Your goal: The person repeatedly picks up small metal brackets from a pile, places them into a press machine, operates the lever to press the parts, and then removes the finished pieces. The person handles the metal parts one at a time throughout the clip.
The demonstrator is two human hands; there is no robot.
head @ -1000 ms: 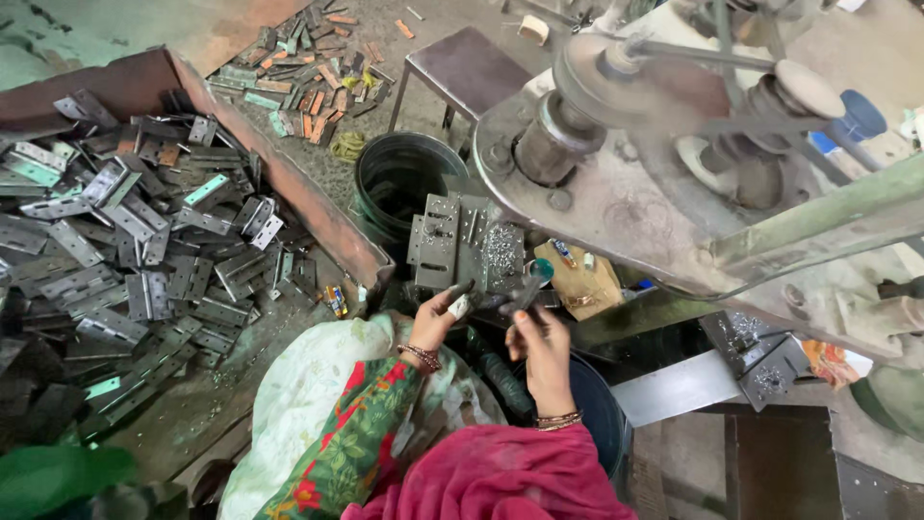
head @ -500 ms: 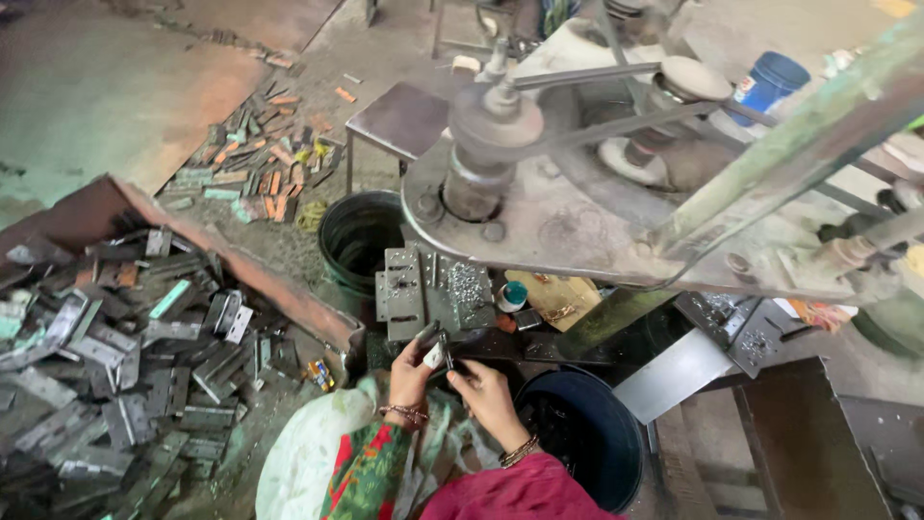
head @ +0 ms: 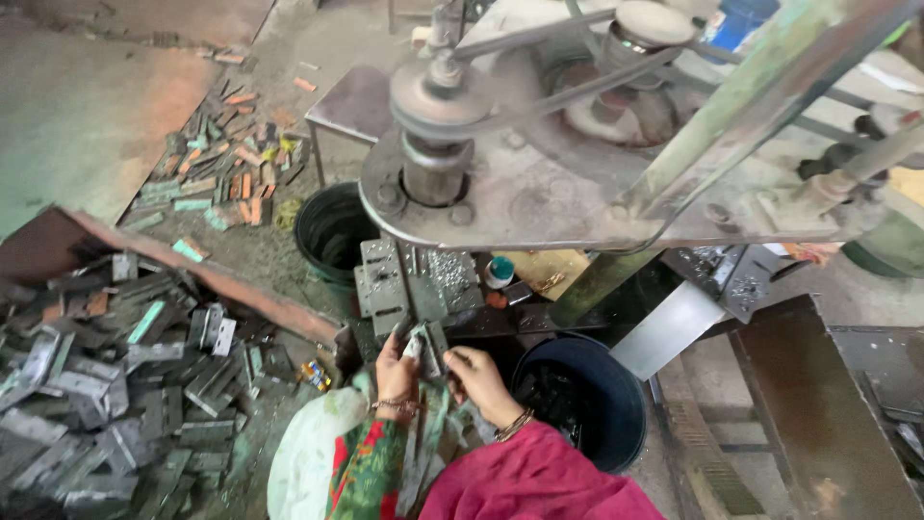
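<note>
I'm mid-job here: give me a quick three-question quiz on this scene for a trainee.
1. True or false: both hands are on the small metal piece.
2. Which container lies nearest the right hand: A) the black tub B) the black bucket?
3. On which side of the person is the heap of metal plates?

Key: 1 true; 2 A; 3 the left, beside the left hand.

Two black buckets (head: 332, 231), two hands (head: 397, 371), one metal stool (head: 351, 101), one teal-capped bottle (head: 499, 273)
</note>
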